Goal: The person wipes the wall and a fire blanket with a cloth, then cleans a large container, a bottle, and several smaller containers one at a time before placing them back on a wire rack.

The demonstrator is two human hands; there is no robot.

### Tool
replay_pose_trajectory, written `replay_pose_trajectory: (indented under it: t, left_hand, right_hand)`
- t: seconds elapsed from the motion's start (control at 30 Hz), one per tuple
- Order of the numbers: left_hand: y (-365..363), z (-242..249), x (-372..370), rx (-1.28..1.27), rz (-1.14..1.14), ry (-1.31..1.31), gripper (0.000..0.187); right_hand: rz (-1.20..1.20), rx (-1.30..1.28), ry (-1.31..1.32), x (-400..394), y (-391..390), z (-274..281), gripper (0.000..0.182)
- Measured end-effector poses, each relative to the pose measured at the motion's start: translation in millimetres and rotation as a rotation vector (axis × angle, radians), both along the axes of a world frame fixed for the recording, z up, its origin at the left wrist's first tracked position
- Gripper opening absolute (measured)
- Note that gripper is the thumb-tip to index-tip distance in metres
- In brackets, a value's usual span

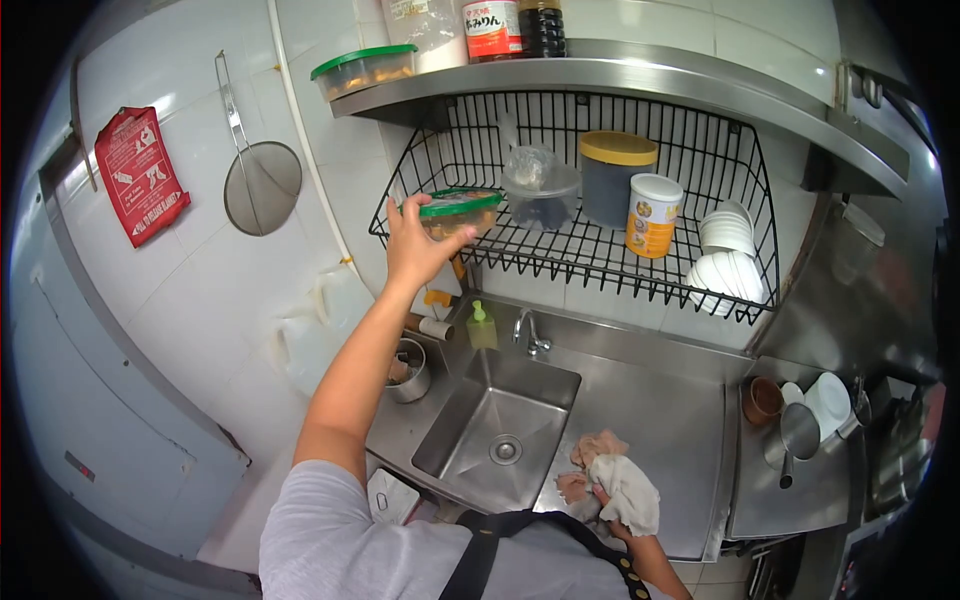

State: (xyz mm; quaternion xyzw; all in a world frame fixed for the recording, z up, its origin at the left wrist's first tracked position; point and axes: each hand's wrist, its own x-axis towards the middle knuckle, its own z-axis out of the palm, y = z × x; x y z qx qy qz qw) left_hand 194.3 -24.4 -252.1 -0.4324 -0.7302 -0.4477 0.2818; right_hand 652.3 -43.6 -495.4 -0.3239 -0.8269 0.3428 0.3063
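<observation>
Up at the left end of the black wire rack [600, 260], my left hand [418, 245] is closed around a clear plastic container [462, 213] with a green lid and yellowish contents. Thumb and fingers span its near side. Just right of it in the rack sits a clear tub [541, 200] with a plastic bag on top. Low by the counter, my right hand [615, 512] grips a white cloth [625, 487], which partly hides its fingers. Pinkish cloths [598, 447] lie beside it on the steel counter, right of the sink [505, 415].
The rack also holds a yellow-lidded tub [615, 180], an orange-and-white can [654, 216] and stacked white bowls [727, 260]. A steel shelf [620, 72] juts out above. A tap [530, 332] and green soap bottle [481, 328] stand behind the sink; pots [800, 432] are at right.
</observation>
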Motion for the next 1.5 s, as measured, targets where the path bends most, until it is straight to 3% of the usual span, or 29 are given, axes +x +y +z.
replay_pose_trajectory:
  t: [0.07,0.13,0.27,0.33,0.4,0.43,0.5,0.53,0.57,0.6,0.63,0.67,0.7,0.73,0.8,0.87,0.93,0.97,1.03,1.1,1.13,1.2,1.3,1.33,1.37,1.4,1.47,1.5]
  left_hand:
    - [1.9,0.5,-11.1,0.030,-0.013,-0.065,0.072]
    - [-1.8,-1.0,-15.1,0.096,-0.123,-0.101,0.063]
    - [-32.3,-8.1,-0.4,0.345,-0.086,0.219,0.062]
    - [-54.2,-9.3,20.6,0.358,-0.173,0.274,0.063]
    - [-73.9,-15.3,39.4,0.340,-0.310,0.369,0.066]
    - [-82.0,-18.7,49.5,0.300,-0.350,0.411,0.066]
    - [-90.0,-26.1,72.9,0.227,-0.424,0.410,0.066]
    - [-93.1,-31.1,85.1,0.217,-0.466,0.438,0.067]
    - [-95.4,-41.3,94.3,0.210,-0.505,0.465,0.068]
    - [-97.1,-54.8,99.9,0.186,-0.525,0.429,0.068]
    - [-99.1,-66.1,103.7,0.157,-0.560,0.446,0.071]
    - [-100.8,-74.7,107.1,0.133,-0.593,0.469,0.074]
    - [-100.5,-82.1,116.6,0.109,-0.615,0.469,0.073]
    - [-98.2,-98.7,115.3,0.083,-0.721,0.402,0.073]
    - [-88.7,-122.1,123.2,0.037,-0.816,0.365,0.077]
    - [-77.4,-130.7,131.2,0.029,-0.765,0.285,0.099]
    - [-65.4,-151.7,168.2,0.509,-1.206,-0.744,0.095]
    - [-67.3,-159.7,160.7,0.509,-1.205,-0.746,0.095]
    - [-75.6,-174.8,139.8,0.146,-1.168,-1.373,0.079]
    - [-76.6,-181.9,134.0,0.190,-1.140,-1.504,0.070]
    - [-76.5,-183.9,132.8,0.242,-1.109,-1.626,0.061]
    - [-77.7,-186.0,137.0,0.250,-1.047,-1.569,0.059]
    - [-67.2,-190.3,152.7,0.265,-1.013,-1.518,0.053]
    - [-61.2,-191.3,162.8,0.269,-1.040,-1.527,0.050]
    - [-56.5,-190.3,177.2,0.278,-1.048,-1.517,0.050]
    - [-53.3,-180.3,194.6,0.314,-1.028,-1.557,0.050]
    - [-51.9,-197.1,202.0,0.300,-1.014,-1.425,0.050]
    - [-50.4,-190.3,209.4,0.284,-1.013,-1.385,0.049]
  right_hand:
    - [0.008,-0.022,-0.008,0.5,1.5,8.5,0.039]
    - [0.018,-0.093,-0.062,3.1,3.0,22.4,0.051]
    - [0.014,-0.109,0.073,-7.1,10.7,48.2,0.049]
    - [0.107,-0.470,0.350,-16.8,10.7,71.1,0.043]
    - [0.374,-0.870,0.596,-28.9,44.0,29.8,0.038]
    - [0.369,-0.727,0.574,-33.0,50.9,45.7,0.036]
    - [0.209,0.019,0.436,-44.2,63.4,95.6,0.034]
    - [0.142,0.266,0.435,-52.4,73.6,110.1,0.033]
    - [0.161,0.141,0.488,-54.0,78.9,124.8,0.032]
    - [0.085,0.371,0.453,-61.1,91.8,130.1,0.029]
    - [0.106,0.335,0.492,-65.9,101.7,133.6,0.034]
    - [0.149,-0.127,0.405,-64.5,95.0,151.7,0.042]
    - [0.261,-0.643,0.120,-64.0,106.5,171.0,0.049]
    - [0.248,-0.656,0.115,-79.3,107.6,158.7,0.049]
    - [0.388,-0.741,0.901,-124.6,106.0,114.6,0.049]
    - [0.266,-0.762,0.845,-130.8,109.5,91.9,0.050]
    - [0.151,-0.781,0.781,-131.9,108.3,85.4,0.051]
    - [0.149,-0.727,0.744,-130.1,105.4,87.9,0.050]
    - [0.141,-0.679,0.705,-126.6,108.1,82.9,0.050]
    - [0.282,-0.401,0.441,-117.3,129.5,70.0,0.045]
    - [0.282,-0.401,0.438,-101.6,138.4,71.0,0.045]
    - [0.151,0.700,-0.439,-72.6,154.6,82.2,0.040]
    - [0.447,0.362,0.255,-89.4,83.7,137.2,0.058]
    - [0.296,0.534,-0.039,-94.1,75.5,116.1,0.064]
    - [0.238,0.854,0.022,-96.2,58.0,104.3,0.070]
    - [0.238,0.871,0.091,-108.9,49.1,102.6,0.067]
    - [0.532,0.234,-0.221,-120.7,97.8,59.0,0.058]
    - [0.517,0.238,-0.221,-120.6,105.1,59.3,0.058]
